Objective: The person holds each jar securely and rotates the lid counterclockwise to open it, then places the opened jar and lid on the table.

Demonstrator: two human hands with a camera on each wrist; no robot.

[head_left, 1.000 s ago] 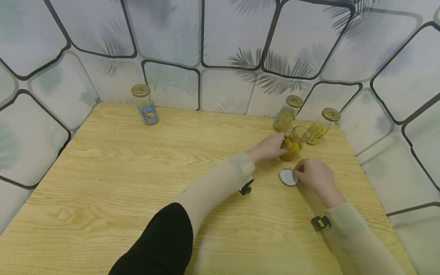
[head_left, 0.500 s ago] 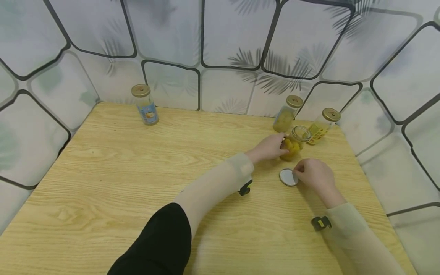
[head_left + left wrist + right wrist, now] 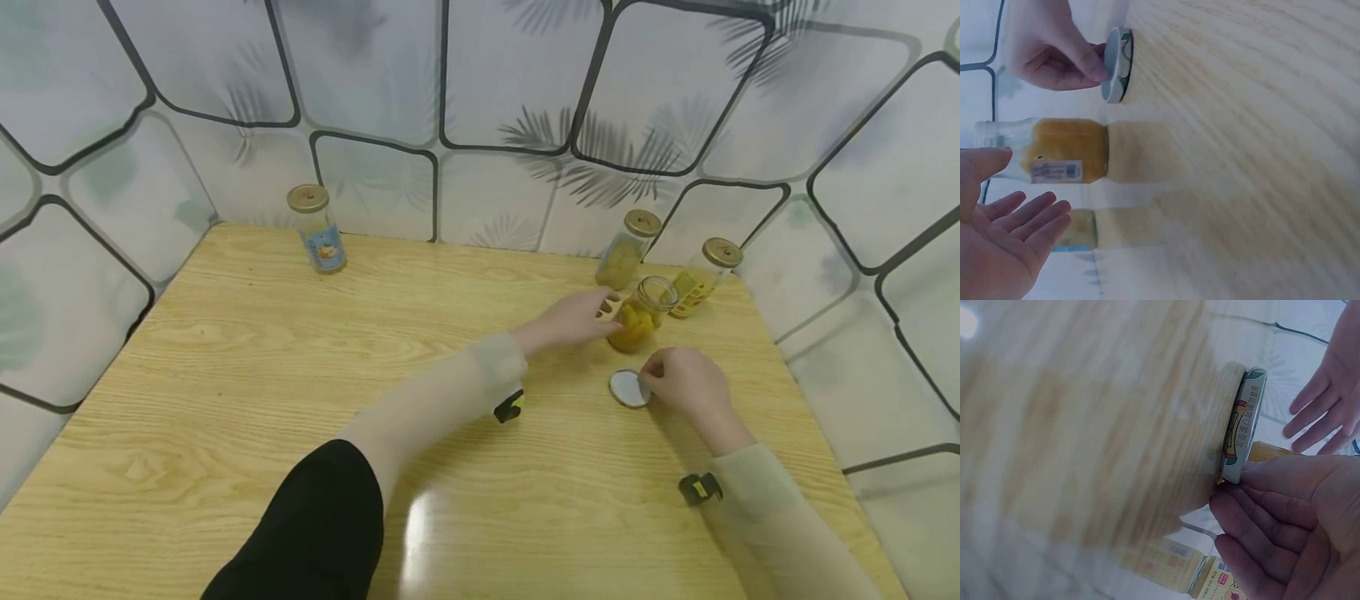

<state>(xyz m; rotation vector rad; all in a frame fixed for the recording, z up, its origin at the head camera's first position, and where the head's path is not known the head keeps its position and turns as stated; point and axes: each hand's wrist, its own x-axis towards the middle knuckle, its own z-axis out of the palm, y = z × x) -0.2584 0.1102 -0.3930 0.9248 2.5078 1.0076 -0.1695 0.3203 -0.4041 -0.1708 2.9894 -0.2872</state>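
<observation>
An uncapped glass jar [image 3: 636, 323] with yellow-orange pieces in it stands on the table's right side. Beside it is my left hand [image 3: 576, 320], fingers loosely spread; the left wrist view shows a gap between this hand [image 3: 1010, 231] and the jar [image 3: 1069, 150]. Nearer to me, a jar lid [image 3: 630, 388] lies with its white inside up. My right hand [image 3: 688, 383] pinches its edge between thumb and fingers. In the right wrist view, printing shows on the side of the lid [image 3: 1246, 425], with the thumb on its rim.
Behind the uncapped jar stand two capped jars, a pale-filled jar [image 3: 622, 254] and a yellow-labelled jar [image 3: 701, 279]. Another capped jar [image 3: 318, 229] with a blue label is at the back left. Patterned wall panels [image 3: 495, 192] border the wooden table [image 3: 300, 375].
My left hand has let go of the uncapped jar and moved slightly left, its fingers opening. The right hand and the lid have stayed in place.
</observation>
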